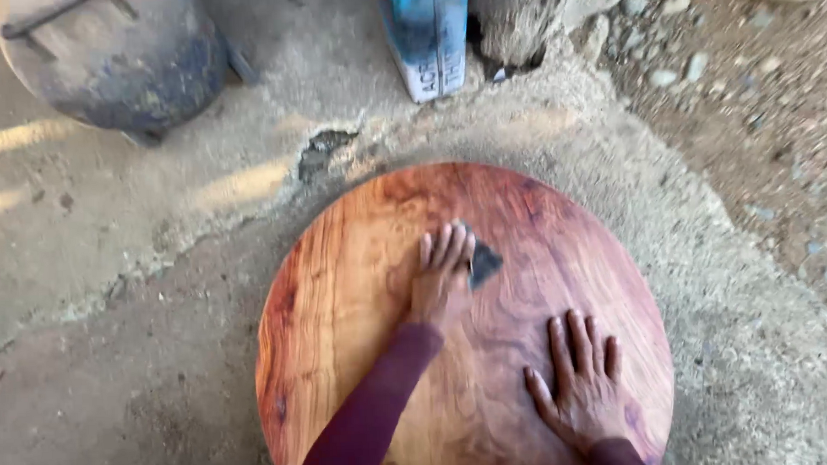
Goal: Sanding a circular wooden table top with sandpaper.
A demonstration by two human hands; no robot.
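Note:
A round, reddish polished wooden board lies flat on the concrete ground. My left hand, in a maroon sleeve, rests near the board's middle with its fingers pressing a small dark piece of abrasive paper against the wood. Most of the paper is hidden under the fingers. My right hand lies flat on the board's near right part, palm down, fingers spread, holding nothing.
A blue rectangular can stands beyond the board, beside a rough wooden post. A dark round metal vessel sits at the far left. Loose gravel covers the ground to the right. A cracked patch marks the concrete.

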